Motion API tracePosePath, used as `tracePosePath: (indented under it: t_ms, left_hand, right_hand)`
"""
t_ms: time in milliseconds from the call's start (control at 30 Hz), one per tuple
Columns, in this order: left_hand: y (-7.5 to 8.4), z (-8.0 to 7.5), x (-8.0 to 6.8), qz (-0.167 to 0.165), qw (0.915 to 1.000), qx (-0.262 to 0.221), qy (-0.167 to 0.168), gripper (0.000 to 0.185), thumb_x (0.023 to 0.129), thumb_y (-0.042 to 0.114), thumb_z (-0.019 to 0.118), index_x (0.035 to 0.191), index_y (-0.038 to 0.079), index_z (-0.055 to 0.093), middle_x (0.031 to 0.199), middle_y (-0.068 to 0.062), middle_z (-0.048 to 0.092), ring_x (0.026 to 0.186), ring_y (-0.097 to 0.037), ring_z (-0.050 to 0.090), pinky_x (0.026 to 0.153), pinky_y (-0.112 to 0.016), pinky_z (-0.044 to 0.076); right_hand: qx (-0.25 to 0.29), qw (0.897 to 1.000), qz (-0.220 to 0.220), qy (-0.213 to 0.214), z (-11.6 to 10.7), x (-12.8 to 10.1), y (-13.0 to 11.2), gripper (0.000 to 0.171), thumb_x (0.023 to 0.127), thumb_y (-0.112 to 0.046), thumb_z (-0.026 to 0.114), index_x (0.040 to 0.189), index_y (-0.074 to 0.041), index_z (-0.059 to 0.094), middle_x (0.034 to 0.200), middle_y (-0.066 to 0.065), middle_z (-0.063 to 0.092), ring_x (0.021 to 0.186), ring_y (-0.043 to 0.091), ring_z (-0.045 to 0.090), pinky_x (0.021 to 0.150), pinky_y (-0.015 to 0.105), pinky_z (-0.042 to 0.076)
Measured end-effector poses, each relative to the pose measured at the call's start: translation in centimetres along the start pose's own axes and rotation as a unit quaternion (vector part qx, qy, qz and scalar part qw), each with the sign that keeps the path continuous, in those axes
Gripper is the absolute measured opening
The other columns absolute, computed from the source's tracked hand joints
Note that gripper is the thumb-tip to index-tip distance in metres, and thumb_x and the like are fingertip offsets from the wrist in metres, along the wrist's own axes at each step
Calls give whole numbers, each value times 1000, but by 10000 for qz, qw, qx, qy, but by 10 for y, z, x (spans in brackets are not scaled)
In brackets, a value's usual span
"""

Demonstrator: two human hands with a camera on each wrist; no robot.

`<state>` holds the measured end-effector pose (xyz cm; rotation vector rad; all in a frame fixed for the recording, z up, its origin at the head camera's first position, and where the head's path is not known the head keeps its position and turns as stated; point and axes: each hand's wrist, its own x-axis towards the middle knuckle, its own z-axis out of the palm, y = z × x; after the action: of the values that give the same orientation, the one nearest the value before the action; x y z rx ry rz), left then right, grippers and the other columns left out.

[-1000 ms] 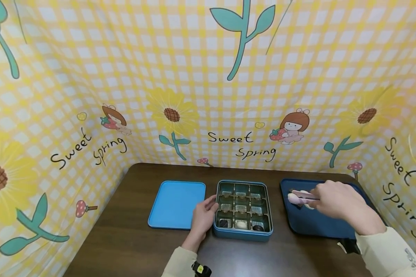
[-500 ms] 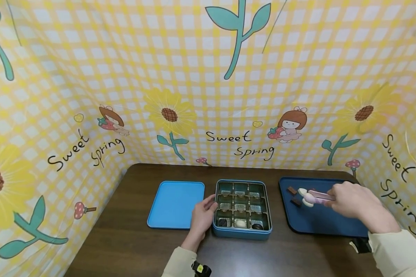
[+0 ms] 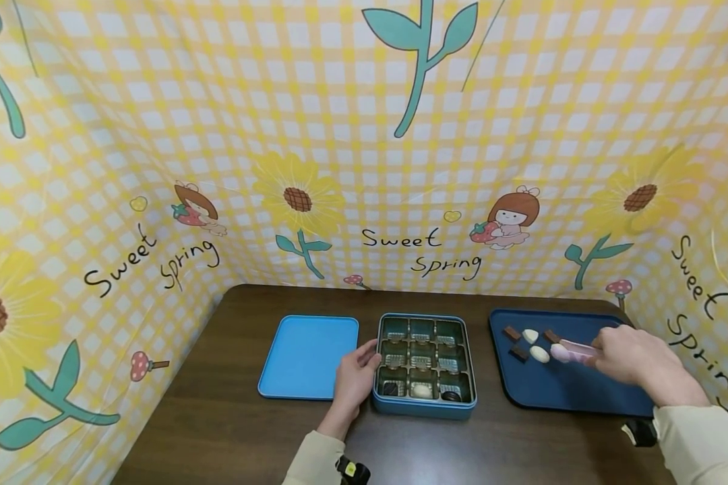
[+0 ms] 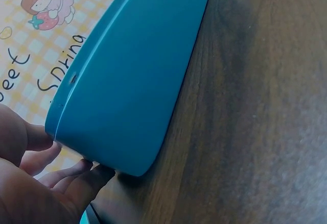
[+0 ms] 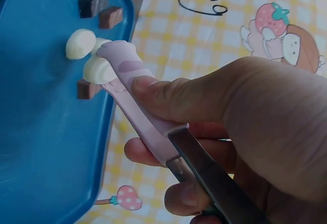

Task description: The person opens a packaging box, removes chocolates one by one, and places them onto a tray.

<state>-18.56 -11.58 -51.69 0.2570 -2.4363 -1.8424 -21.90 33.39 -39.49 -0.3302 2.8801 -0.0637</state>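
Note:
My right hand point(image 3: 633, 357) holds a pair of pink tongs point(image 5: 153, 117) with dark metal arms, thumb on one side and fingers on the other. A white chocolate point(image 5: 99, 71) sits between the tong tips, over the navy tray point(image 3: 582, 391). Left of it on the tray lie a white oval chocolate point(image 3: 539, 353), a smaller white one point(image 3: 530, 336) and several brown chocolates point(image 3: 512, 333). My left hand point(image 3: 354, 382) rests against the left side of a blue tin point(image 4: 117, 81), its fingertips and thumb touching wall and rim. The tin's clear insert has several compartments; chocolates fill the front row.
A light blue lid point(image 3: 309, 357) lies left of the tin on the dark wooden table point(image 3: 218, 417). A yellow checked cloth point(image 3: 340, 101) rises behind the table and on both sides.
My right hand has drawn the tongs rightward across the tray, uncovering the chocolates on its left. A white chocolate now shows at the tong tips. The left hand and tin stay put.

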Motion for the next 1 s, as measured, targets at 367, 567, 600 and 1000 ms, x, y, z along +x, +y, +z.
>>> tracePosePath:
  t_ms: [367, 567, 600, 1000]
  left_hand:
    - [-1, 0, -2, 39, 10000, -59, -43, 36, 102, 16, 63, 138, 10, 64, 131, -21, 65, 123, -35, 61, 97, -54, 51]
    - [-1, 0, -1, 30, 10000, -35, -67, 37, 102, 15, 63, 138, 9, 64, 130, -21, 66, 122, -35, 62, 96, -54, 51]
    - [-1, 0, -1, 31, 10000, -38, -68, 37, 102, 15, 63, 138, 9, 64, 130, -21, 65, 122, -35, 62, 96, -54, 51]
    - [-2, -1, 2, 76, 9999, -102, -33, 36, 102, 15, 63, 137, 8, 64, 130, -22, 65, 122, -35, 62, 95, -53, 52]
  right_hand:
    - [29, 10000, 85, -32, 17, 5, 13, 20, 89, -31, 73, 84, -11, 73, 75, 1, 60, 65, 21, 51, 57, 43, 41]
    - [229, 9992, 280, -179, 26, 8, 14, 16, 88, -28, 73, 83, -13, 73, 74, 0, 56, 65, 21, 49, 58, 43, 39]
    - [249, 9991, 281, -187, 27, 9, 15, 16, 88, -29, 73, 83, -13, 72, 73, 0, 55, 65, 21, 49, 57, 44, 39]
    - [164, 9989, 368, -234, 28, 14, 12, 24, 89, -31, 73, 81, -10, 65, 71, 2, 53, 63, 22, 50, 57, 43, 40]
